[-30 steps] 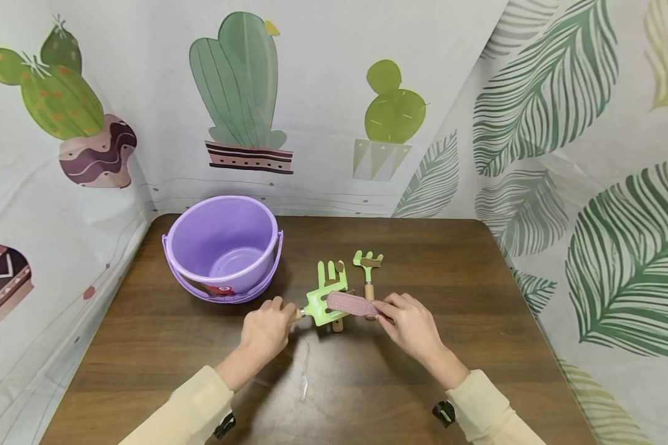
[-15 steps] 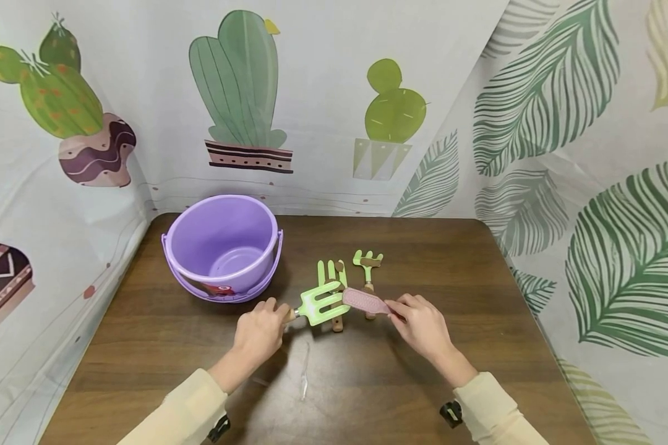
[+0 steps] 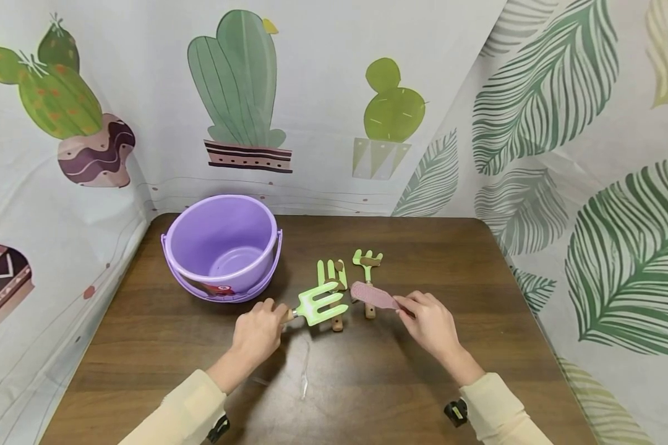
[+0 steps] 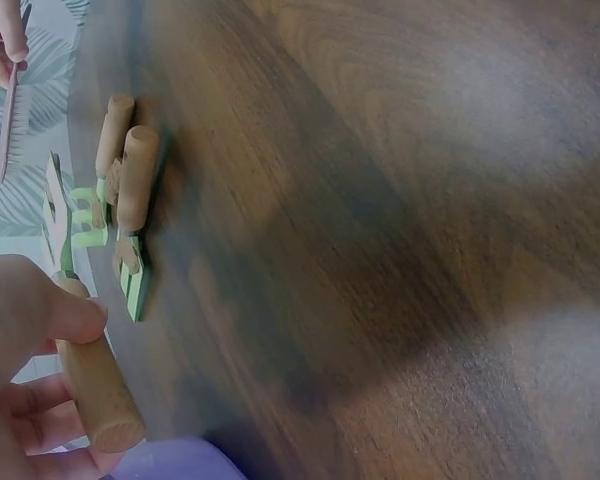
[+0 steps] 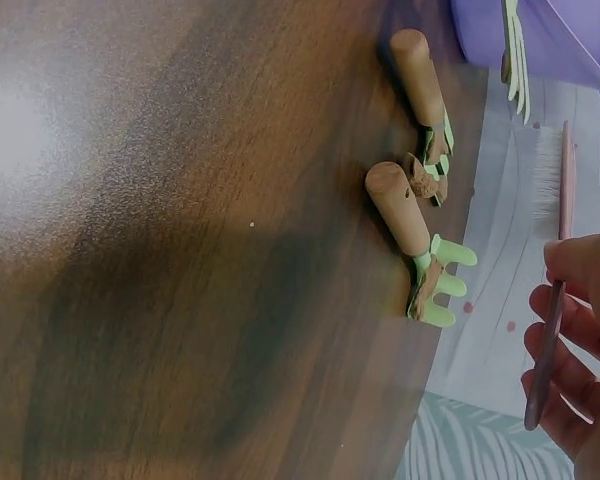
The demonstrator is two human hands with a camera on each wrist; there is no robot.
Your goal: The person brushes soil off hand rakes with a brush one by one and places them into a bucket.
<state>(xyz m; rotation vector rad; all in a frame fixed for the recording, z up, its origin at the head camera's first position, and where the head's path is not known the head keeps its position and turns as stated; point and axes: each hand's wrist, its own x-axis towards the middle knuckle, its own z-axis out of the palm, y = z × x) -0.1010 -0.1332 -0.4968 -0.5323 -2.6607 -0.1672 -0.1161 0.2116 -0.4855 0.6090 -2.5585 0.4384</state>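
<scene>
My left hand (image 3: 258, 334) grips the wooden handle (image 4: 100, 395) of a green garden fork (image 3: 314, 307), tines pointing right above the table. The tines look clean. In my right hand (image 3: 431, 324) I pinch the thin handle of a pink brush (image 3: 374, 296); its white bristles (image 5: 547, 185) show in the right wrist view. The brush head is apart from the held fork, to its right. Below lie a second green fork (image 3: 321, 271) and a small green rake (image 3: 368, 272), both wooden-handled with brown patches on their tines.
A purple bucket (image 3: 217, 238) with its handle lowered stands at the back left of the brown table (image 3: 423, 395). A small clear strip (image 3: 304, 380) lies near the front. Behind hangs a cloth (image 3: 323, 93) printed with cacti and leaves.
The brush has moved right, off the held fork, which it overlapped a second ago. My left hand and the fork have shifted slightly left, and its tines now show fully. The lying tools stay put.
</scene>
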